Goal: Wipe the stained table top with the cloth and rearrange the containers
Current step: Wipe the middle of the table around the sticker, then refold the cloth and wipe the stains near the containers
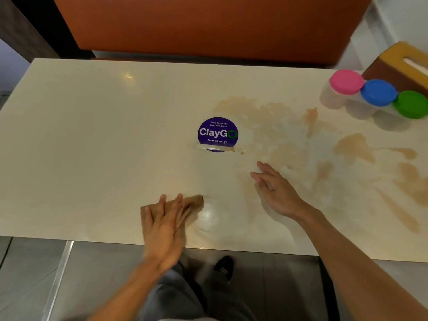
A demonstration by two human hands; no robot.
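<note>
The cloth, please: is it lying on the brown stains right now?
No, the cloth sits under the left hand on clean table, left of the stains.

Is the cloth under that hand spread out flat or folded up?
Folded, it seems. The cloth is a small brown pad pressed flat beneath the left hand, barely wider than it. Motion blur hides the layers.

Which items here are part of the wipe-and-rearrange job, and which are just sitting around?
Job:
cloth under left hand
right hand, open above the table
stain
pink-lid container
blue-lid container
green-lid container

Lying about:
sticker
tissue box
bench
</note>
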